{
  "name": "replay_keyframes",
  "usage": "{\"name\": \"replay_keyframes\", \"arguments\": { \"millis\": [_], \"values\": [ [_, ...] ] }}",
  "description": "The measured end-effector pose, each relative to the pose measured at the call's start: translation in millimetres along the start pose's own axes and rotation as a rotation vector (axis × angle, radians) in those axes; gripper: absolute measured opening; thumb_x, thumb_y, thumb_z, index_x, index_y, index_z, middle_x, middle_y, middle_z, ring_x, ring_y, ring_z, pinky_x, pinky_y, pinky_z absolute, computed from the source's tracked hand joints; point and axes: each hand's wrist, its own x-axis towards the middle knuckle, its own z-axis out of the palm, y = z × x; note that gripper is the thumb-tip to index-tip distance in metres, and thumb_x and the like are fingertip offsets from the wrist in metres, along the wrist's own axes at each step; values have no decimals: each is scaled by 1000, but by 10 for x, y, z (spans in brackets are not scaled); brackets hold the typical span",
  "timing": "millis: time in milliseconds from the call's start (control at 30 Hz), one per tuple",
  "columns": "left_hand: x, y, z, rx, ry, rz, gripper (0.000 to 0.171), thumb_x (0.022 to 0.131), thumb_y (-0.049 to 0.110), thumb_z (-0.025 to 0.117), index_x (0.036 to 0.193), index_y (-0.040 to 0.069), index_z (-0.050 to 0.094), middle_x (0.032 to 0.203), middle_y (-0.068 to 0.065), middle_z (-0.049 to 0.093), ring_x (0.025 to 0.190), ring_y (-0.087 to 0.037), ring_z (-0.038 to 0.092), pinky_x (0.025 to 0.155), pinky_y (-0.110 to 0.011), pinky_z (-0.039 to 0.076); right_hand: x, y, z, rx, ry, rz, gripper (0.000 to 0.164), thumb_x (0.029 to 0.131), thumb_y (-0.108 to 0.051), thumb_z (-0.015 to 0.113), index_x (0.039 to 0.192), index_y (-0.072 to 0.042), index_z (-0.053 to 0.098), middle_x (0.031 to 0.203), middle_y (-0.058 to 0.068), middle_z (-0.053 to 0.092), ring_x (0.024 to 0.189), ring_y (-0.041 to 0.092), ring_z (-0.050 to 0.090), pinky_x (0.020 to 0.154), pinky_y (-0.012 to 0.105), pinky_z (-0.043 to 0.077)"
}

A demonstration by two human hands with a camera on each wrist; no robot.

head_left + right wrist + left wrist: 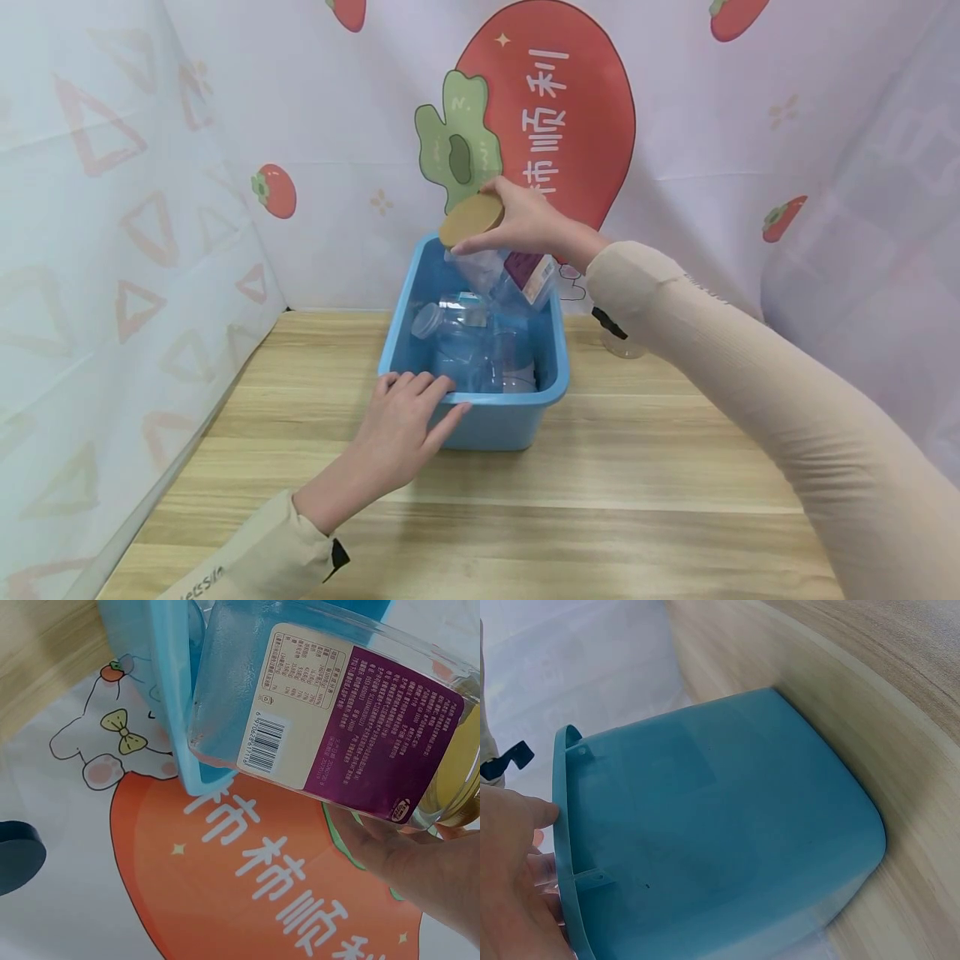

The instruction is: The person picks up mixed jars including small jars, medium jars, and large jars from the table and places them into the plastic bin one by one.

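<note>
My right hand grips a clear plastic jar by its gold lid, over the far part of the blue plastic bin. The jar hangs tilted, and its purple and cream label shows up close in the right wrist view. At the bin's near left corner my left hand holds the rim, fingers over the inside and thumb on the outside. Several clear plastic containers lie in the bin, among them a bottle with a whitish cap.
A wooden table carries the bin. Partly behind the right sleeve, a clear round container stands on the table to the bin's right. Printed fabric with persimmon drawings hangs close behind the bin and along both sides.
</note>
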Motion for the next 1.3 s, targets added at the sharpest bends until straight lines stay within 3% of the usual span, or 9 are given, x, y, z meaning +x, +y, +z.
{"name": "replay_keyframes", "arguments": {
  "millis": [800,1067,1300],
  "values": [
    [1,19,-8,-6,-3,-9,27,104,37,68,112,11,71,100,-2,70,91,-25,62,94,-56,45,108,16,118,-20,-3,8,103,84,-49,86,162,-7,33,140,15,55,123,28,55,102,43,51],
    [3,14,-4,-16,13,-4,27,104,36,68,112,11,72,101,-4,71,91,-26,63,94,-56,45,99,-5,44,-52,20,26,102,87,-52,82,164,-11,30,163,13,44,147,32,45,117,53,43],
    [-6,1,9,-11,28,4,26,103,35,70,110,11,71,100,-4,71,91,-26,62,93,-55,45,27,96,-62,-53,27,60,100,89,-52,80,165,-11,29,164,15,42,149,34,43,117,56,42]
  ]
}}
